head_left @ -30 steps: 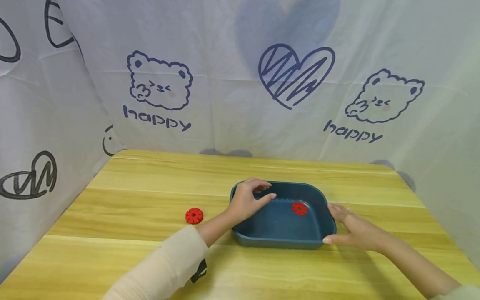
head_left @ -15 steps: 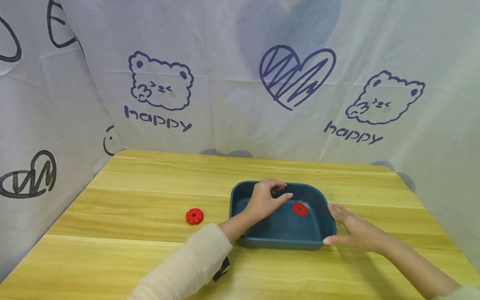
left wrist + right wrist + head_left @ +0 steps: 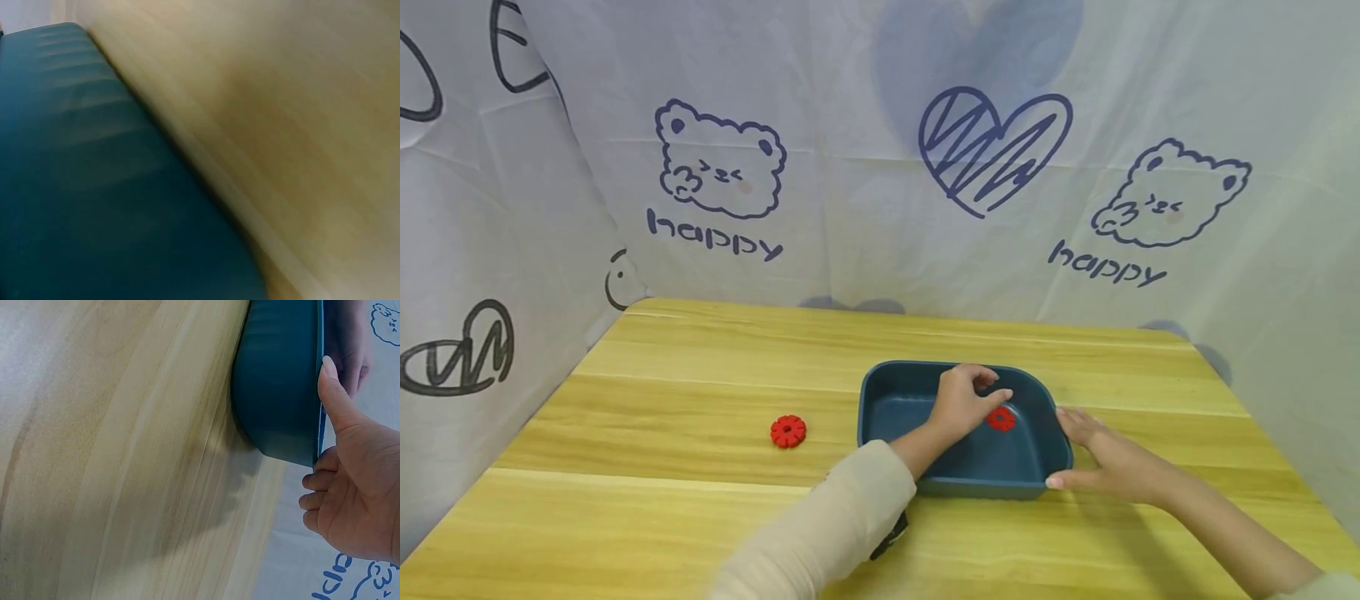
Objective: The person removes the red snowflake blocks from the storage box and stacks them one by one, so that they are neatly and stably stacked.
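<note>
A dark teal basin [image 3: 887, 483] with rounded corners stands on the table; its side wall [image 3: 125, 156] fills the left of the left wrist view. On its floor, toward the right end, lies a red notched disc [image 3: 1001, 419]. My left hand [image 3: 964, 402] is over the basin just left of that disc, thumb and fingers apart, holding nothing visible. At the right end, my right hand [image 3: 1097, 454] holds the basin, its thumb [image 3: 334, 394] on the rim and its other fingers curled beside the end. Another red notched disc [image 3: 787, 432] sits on the table left of the basin.
The light wooden table [image 3: 647, 517] extends around the basin. Behind it hangs a white cloth [image 3: 850, 208] printed with bears and hearts, and a similar cloth hangs at the left. A black wrist strap piece [image 3: 891, 537] shows under the left sleeve.
My left hand has moved right across the basin, from its left side to beside the red notched disc inside. My right hand, the basin and both discs have stayed put.
</note>
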Demonstrator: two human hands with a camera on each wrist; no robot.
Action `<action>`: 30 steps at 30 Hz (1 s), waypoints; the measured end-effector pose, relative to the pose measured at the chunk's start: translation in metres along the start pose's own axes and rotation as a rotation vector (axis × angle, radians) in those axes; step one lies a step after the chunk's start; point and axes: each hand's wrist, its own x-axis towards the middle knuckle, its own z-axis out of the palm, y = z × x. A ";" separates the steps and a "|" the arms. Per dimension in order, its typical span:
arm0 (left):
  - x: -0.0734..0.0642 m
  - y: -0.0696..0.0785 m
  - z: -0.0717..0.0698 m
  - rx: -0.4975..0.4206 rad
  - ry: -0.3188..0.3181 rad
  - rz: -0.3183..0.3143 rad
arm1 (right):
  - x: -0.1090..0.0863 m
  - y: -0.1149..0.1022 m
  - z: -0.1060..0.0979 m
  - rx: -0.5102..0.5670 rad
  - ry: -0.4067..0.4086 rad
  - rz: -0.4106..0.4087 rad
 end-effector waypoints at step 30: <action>0.009 -0.016 0.022 0.590 -0.280 -0.065 | -0.001 -0.001 -0.001 0.004 -0.003 0.003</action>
